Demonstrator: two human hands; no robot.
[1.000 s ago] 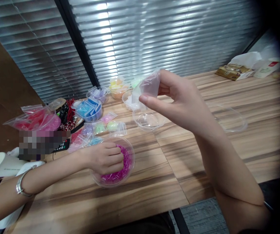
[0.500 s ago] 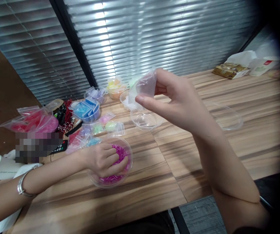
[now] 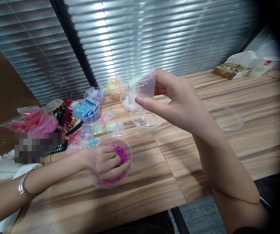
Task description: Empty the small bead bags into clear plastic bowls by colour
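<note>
My left hand (image 3: 104, 162) is curled inside a clear plastic bowl (image 3: 127, 150) of magenta tube beads (image 3: 121, 153), its fingers closed down on the beads. My right hand (image 3: 179, 100) is raised above the table and pinches a small clear plastic zip bag (image 3: 143, 87) between thumb and fingers. An empty clear bowl (image 3: 145, 120) sits on the table under that bag.
Small bags of coloured beads (image 3: 98, 128) lie behind the magenta bowl. Bowls of blue (image 3: 86, 110), purple (image 3: 96, 93) and orange (image 3: 115, 89) bead bags stand further back, a pink bag (image 3: 32, 120) at left. Another clear bowl (image 3: 224, 118) is on the right, packets (image 3: 230, 70) at the far right.
My left hand's fingers have curled and shifted slightly in the magenta beads. The right hand with the bag has barely moved; the view drifted a little.
</note>
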